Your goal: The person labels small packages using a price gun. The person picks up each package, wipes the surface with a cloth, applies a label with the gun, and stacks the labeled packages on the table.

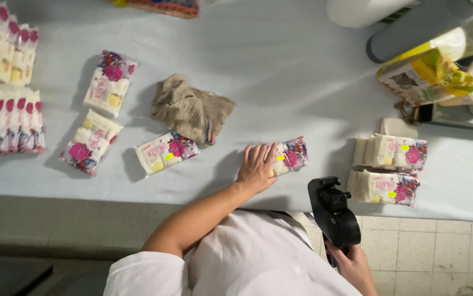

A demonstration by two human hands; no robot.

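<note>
Left hand (256, 167) lies flat, fingers spread, on the soft, light floral packet (285, 156) near the tabletop (280, 71) edge, best pinned across its middle, while the right hand (351, 263) clenches the black label gun (332, 211).

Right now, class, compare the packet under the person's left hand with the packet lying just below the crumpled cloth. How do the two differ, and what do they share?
The packet under the left hand, the held packet, is partly covered by fingers; the packet below the cloth lies untouched and fully in view. The held packet lies near the black label gun in the right hand; the other lies further left. Both are pale, flower-printed, carry a small yellow sticker and lie flat on the blue table.
</note>
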